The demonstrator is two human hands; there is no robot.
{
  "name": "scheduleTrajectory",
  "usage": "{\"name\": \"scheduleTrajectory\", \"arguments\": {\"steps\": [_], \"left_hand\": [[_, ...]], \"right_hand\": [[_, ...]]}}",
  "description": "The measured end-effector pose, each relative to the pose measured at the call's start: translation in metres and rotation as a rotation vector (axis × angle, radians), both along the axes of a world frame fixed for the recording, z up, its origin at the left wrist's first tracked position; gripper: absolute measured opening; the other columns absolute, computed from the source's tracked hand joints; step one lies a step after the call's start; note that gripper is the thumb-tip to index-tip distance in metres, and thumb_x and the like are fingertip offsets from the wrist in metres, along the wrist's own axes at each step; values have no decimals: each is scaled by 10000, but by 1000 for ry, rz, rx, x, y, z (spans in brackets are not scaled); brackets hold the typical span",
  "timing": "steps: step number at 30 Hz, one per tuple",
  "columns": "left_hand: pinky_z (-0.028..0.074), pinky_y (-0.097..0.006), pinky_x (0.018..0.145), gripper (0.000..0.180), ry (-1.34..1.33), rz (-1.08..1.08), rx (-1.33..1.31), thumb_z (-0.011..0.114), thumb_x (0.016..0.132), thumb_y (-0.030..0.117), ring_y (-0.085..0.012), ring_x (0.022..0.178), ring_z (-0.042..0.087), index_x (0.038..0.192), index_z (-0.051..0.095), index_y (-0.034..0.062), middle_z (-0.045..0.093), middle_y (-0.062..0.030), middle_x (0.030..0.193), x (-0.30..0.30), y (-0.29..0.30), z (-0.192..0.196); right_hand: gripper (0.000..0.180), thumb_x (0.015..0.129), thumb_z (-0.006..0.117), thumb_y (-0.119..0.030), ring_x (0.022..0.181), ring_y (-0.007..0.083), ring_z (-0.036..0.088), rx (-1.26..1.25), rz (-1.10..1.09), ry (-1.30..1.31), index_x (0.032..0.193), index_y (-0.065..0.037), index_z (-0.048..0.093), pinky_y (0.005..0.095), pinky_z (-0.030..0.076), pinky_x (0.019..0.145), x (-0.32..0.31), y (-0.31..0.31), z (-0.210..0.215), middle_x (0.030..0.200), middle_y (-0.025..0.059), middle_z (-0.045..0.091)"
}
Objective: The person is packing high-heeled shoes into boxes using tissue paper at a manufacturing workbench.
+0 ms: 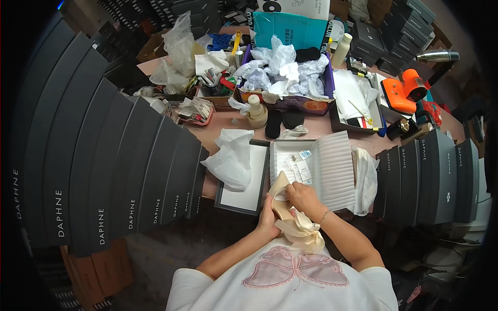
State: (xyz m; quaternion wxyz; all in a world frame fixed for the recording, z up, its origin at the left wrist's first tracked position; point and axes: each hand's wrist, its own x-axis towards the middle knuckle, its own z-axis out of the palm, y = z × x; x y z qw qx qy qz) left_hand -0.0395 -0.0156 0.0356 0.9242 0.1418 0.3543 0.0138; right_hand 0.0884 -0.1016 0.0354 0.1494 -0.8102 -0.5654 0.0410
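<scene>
A cream pointed-toe shoe [280,182] is held close to my body, its toe pointing away from me. My left hand [267,216] is wrapped round its left side. My right hand [305,199] is closed at the shoe's opening; its fingertips, and anything between them, are hidden. A large cream ribbon bow [303,234] hangs at the near end of the shoe. Just beyond my hands lies an open shoebox [280,146] lined with ribbed white foam sheet [336,168], with small tags [302,171] inside. Left of it, white tissue paper [234,160] rests on a dark-edged box lid [258,179].
Dark shoeboxes stand in rows at the left [119,166] and right [433,176]. Behind are a purple carton [324,106] of crumpled paper, a squat bottle [256,114], black pads [273,124], an orange device [402,93] and a white plastic bag [365,179].
</scene>
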Motion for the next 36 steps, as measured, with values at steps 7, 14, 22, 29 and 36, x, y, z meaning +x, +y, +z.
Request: {"name": "scheduleTrajectory", "arguments": {"steps": [7,14,22,29,36], "left_hand": [[550,-370,681,713,152,32,35,402,874,678,-221,757,607,1209,495,55,562,-141,998,-11,24,-35],[533,-388,773,661,43,112,8,318,930,637,-231,860,602,1247,488,82,581,-114,1064,2,12,-3],[527,-380,738,680,252,18,49,304,922,658,-243,840,602,1226,486,77,591,-127,1028,-4,28,-17],[500,-385,714,647,103,26,96,301,932,642,-242,812,576,1224,469,89,560,-105,975,-1,1,5],[524,-399,717,772,267,64,183,329,866,728,-270,761,588,1223,500,66,579,-141,906,-17,17,-27]], "right_hand": [[147,782,653,-133,682,314,627,60,-147,440,819,-42,543,406,505,593,11,-21,17,826,128,622],[351,803,658,-232,742,343,633,45,73,541,1102,-67,575,404,516,619,13,3,16,934,153,617],[348,780,687,-264,714,295,642,68,-258,265,1053,-72,591,393,512,603,21,-10,30,828,105,611],[130,755,613,-177,643,237,637,69,228,69,815,-64,596,353,502,591,-5,14,-14,757,72,611],[297,811,660,-242,793,359,623,229,-288,252,938,11,568,419,505,727,6,-16,1,833,177,606]]}}
